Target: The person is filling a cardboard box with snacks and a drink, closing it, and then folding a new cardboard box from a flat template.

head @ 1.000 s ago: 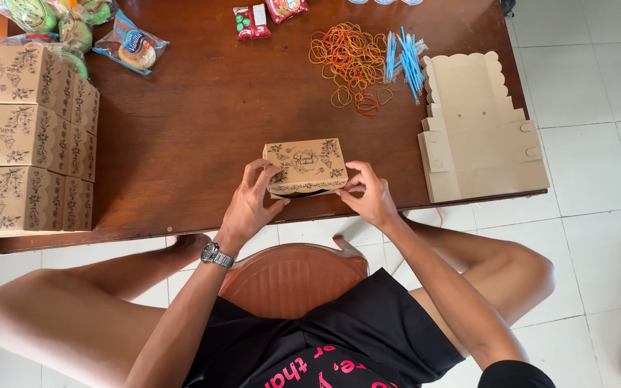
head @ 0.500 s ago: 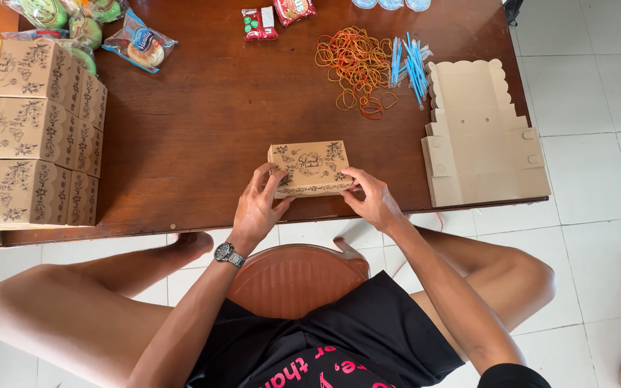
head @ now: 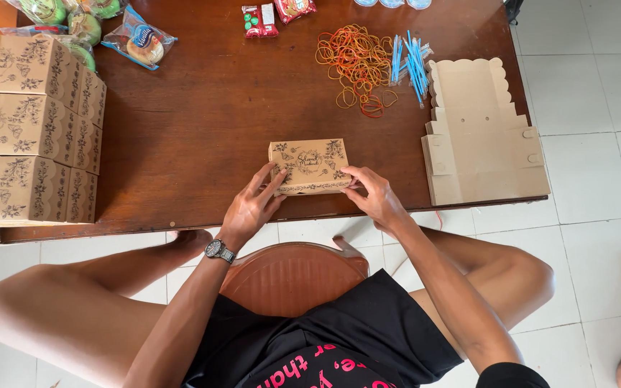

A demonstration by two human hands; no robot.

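My left hand point(head: 249, 208) and right hand point(head: 375, 197) clamp the printed kraft cardboard box point(head: 309, 166) on the glossy dark wooden table point(head: 203, 129); beyond the box lie rubber bands point(head: 353, 61), over pale floor tiles point(head: 598, 179).

1. I see a small kraft cardboard box point(head: 309, 165), closed, with dark floral print on its lid.
2. It sits flat near the near edge of the dark wooden table, held from both sides.
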